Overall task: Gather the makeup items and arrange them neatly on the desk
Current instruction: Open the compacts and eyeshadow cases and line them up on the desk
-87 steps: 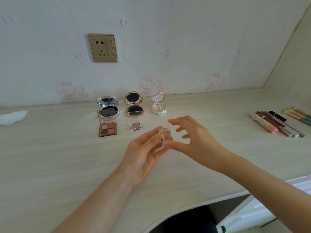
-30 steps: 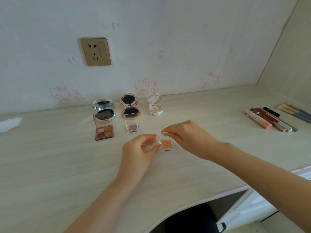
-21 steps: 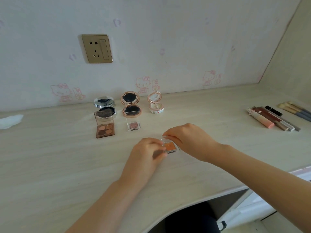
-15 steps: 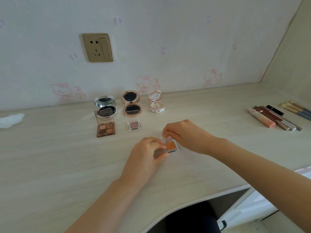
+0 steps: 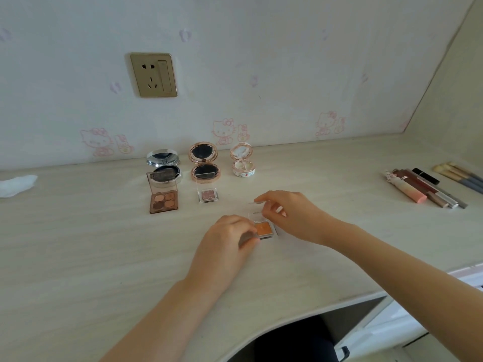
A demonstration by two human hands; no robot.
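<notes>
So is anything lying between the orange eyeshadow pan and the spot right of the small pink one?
Nothing visible: the desk is bare between the clear-cased orange eyeshadow pan, held by both hands, and the small pink glitter pan.

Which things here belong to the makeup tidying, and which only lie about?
Job: orange eyeshadow pan, pink eyeshadow pan, four-colour palette, three open compacts, lip products, brushes.
Lying about: white tissue, wall socket.

Desk [image 5: 78, 257]: pale wood grain, curved front edge. Wall [image 5: 287, 61]: white, faint pink cartoon-cat prints. Gold socket plate [image 5: 154, 75] mounted on wall. Side panel [image 5: 460, 87]: beige, at right. Even, soft light.
</notes>
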